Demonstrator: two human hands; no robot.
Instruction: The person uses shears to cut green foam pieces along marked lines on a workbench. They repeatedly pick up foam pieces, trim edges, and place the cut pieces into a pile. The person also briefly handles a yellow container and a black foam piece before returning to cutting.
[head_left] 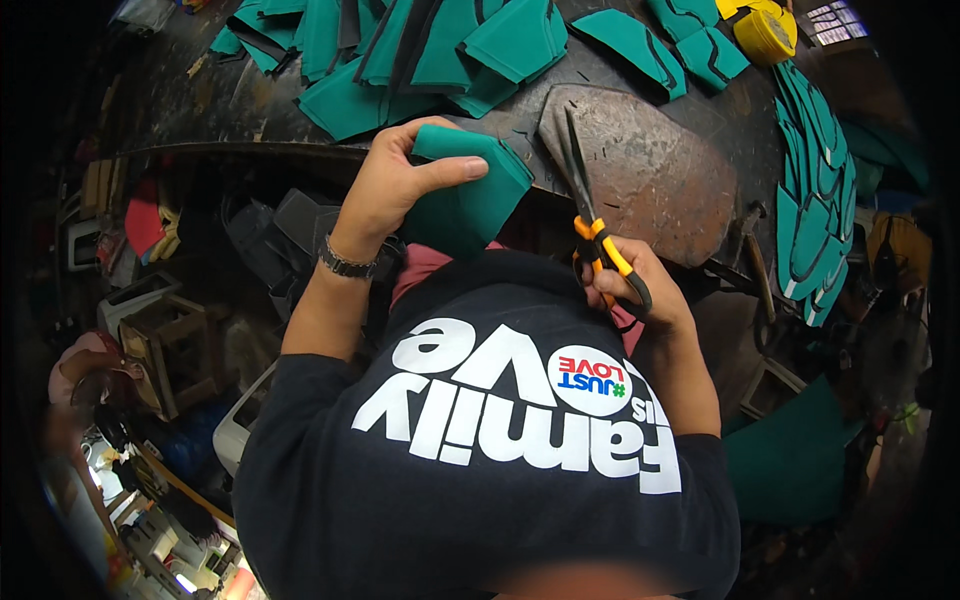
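Here, left hand pinches a folded teal foam piece beside the stone slab; right hand grips shut scissors, blades resting there.

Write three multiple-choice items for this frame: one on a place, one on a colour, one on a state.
1. Where do the scissors' blades lie?
A. On the worn brown cutting slab
B. On the floor
C. Inside a box

2. What colour is the folded piece in the left hand?
A. Red
B. Teal green
C. White

3. How are the scissors' blades?
A. Wide open
C. Broken off
B. Closed together

Answers: 1 A, the scissors held by the right hand rest their blades on the slab. 2 B, the left hand grips a teal green piece, like the stacked cut pieces on the bench. 3 B, the dark blades run as one narrow point.
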